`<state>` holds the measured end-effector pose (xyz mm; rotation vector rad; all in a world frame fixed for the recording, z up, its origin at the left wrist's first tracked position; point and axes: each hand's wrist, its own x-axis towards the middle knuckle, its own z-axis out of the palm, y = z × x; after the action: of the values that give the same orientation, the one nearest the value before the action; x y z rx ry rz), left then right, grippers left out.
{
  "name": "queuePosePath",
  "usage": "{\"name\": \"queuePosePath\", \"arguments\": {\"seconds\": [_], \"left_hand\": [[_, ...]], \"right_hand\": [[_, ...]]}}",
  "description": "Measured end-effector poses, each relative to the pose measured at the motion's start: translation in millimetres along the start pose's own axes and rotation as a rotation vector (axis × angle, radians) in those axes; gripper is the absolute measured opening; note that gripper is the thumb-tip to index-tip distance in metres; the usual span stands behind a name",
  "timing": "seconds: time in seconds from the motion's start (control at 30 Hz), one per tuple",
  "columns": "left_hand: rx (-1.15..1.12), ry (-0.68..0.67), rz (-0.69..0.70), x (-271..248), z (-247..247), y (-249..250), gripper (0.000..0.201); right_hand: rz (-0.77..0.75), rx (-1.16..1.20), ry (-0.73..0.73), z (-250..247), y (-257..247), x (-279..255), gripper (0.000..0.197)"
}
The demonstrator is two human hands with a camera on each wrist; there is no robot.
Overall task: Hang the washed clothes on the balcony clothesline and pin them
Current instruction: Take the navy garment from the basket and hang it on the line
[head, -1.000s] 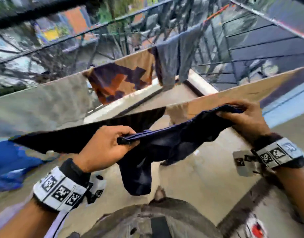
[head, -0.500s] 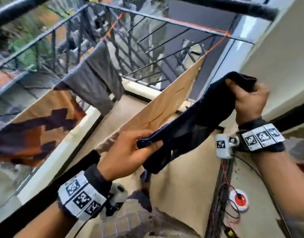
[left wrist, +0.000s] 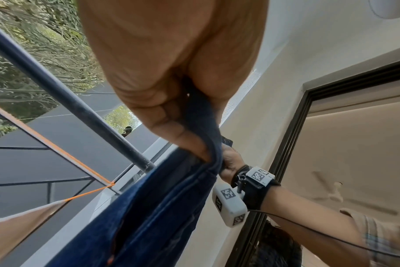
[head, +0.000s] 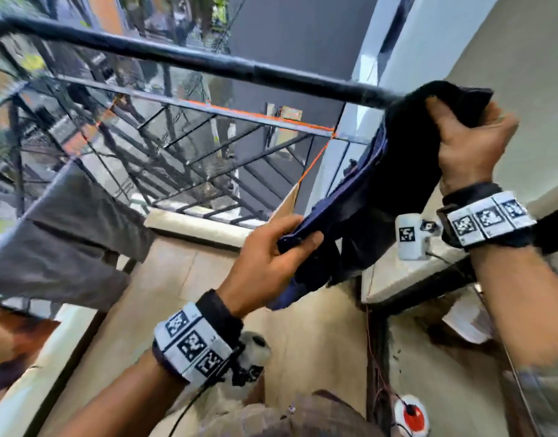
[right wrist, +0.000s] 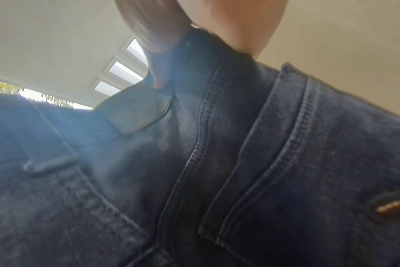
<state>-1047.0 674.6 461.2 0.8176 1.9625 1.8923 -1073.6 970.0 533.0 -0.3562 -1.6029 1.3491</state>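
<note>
My right hand (head: pixel 466 146) bunches the dark jeans (head: pixel 375 197) high beside the black rail (head: pixel 208 63); my left hand (head: pixel 265 257) pinches their lower hem. I should lift them over the orange clothesline (head: pixel 315 162), spreading evenly before pinning.

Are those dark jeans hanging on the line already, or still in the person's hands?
Still in hand. The left hand and right hand both grip the jeans, stretched between them, draped over nothing.
</note>
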Motion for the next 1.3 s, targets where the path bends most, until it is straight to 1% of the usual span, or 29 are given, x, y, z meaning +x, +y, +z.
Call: {"name": "queuePosePath", "arguments": {"seconds": [0.07, 0.17, 0.2, 0.27, 0.3, 0.4, 0.43, 0.47, 0.53, 0.6, 0.63, 0.73, 0.77, 0.83, 0.87, 0.93, 1.0, 1.07, 1.1, 1.2, 1.27, 1.3], "left_hand": [[-0.048, 0.016, 0.001, 36, 5, 4, 0.023], [-0.199, 0.098, -0.055, 88, -1, 7, 0.007], [-0.218, 0.121, -0.058, 107, -6, 7, 0.007], [-0.223, 0.181, -0.049, 148, -17, 4, 0.010], [-0.226, 0.229, -0.054, 165, -25, 1, 0.011], [-0.255, 0.455, -0.108, 216, -54, -14, 0.009], [-0.263, 0.517, -0.127, 225, -67, -18, 0.008], [-0.256, 0.568, -0.144, 233, -78, -23, 0.009], [-0.234, 0.647, -0.192, 243, -98, -33, 0.014], [-0.193, 0.707, -0.245, 246, -110, -43, 0.020], [-0.176, 0.744, -0.265, 247, -116, -50, 0.022], [-0.141, 0.898, -0.296, 250, -129, -78, 0.013], [-0.139, 0.941, -0.302, 252, -132, -87, 0.012], [-0.127, 1.026, -0.325, 253, -137, -110, 0.015], [-0.150, 1.061, -0.357, 251, -140, -122, 0.014], [-0.254, 1.116, -0.451, 246, -145, -144, 0.008], [-0.361, 1.105, -0.538, 241, -152, -165, 0.002], [-0.405, 1.039, -0.582, 236, -154, -180, 0.013], [-0.390, 0.997, -0.598, 235, -152, -186, 0.016], [-0.284, 0.876, -0.686, 225, -136, -205, 0.030], [-0.212, 0.754, -0.762, 217, -117, -213, 0.040], [-0.168, 0.682, -0.803, 212, -108, -214, 0.044]], "right_hand": [[-0.054, -0.001, -0.036, 16, 1, 37, 0.015], [-0.145, -0.001, -0.158, 51, 6, 88, 0.018], [-0.181, -0.005, -0.213, 64, 8, 104, 0.020], [-0.230, 0.000, -0.334, 93, 19, 134, 0.019], [-0.247, 0.005, -0.384, 107, 25, 146, 0.018], [-0.282, 0.004, -0.537, 158, 51, 187, 0.025], [-0.290, 0.019, -0.576, 173, 58, 195, 0.026], [-0.289, 0.036, -0.629, 190, 66, 202, 0.024], [-0.272, 0.046, -0.785, 225, 79, 212, 0.018], [-0.271, 0.025, -0.921, 255, 87, 211, 0.030], [-0.253, 0.031, -0.985, 270, 92, 211, 0.032], [-0.197, 0.035, -1.140, 310, 120, 211, 0.027], [-0.184, 0.009, -1.162, 320, 129, 209, 0.026], [-0.177, -0.115, -1.198, 340, 149, 202, 0.019], [-0.180, -0.193, -1.216, 348, 157, 197, 0.020], [-0.191, -0.355, -1.269, 359, 167, 183, 0.035], [-0.285, -0.480, -1.364, 362, 175, 164, 0.037], [-0.459, -0.575, -1.411, 359, 180, 146, 0.031], [-0.553, -0.609, -1.419, 355, 182, 138, 0.031], [-0.779, -0.735, -1.456, 343, 185, 116, 0.044], [-0.856, -0.830, -1.514, 329, 190, 102, 0.045], [-0.832, -0.870, -1.570, 321, 194, 96, 0.045]]}}
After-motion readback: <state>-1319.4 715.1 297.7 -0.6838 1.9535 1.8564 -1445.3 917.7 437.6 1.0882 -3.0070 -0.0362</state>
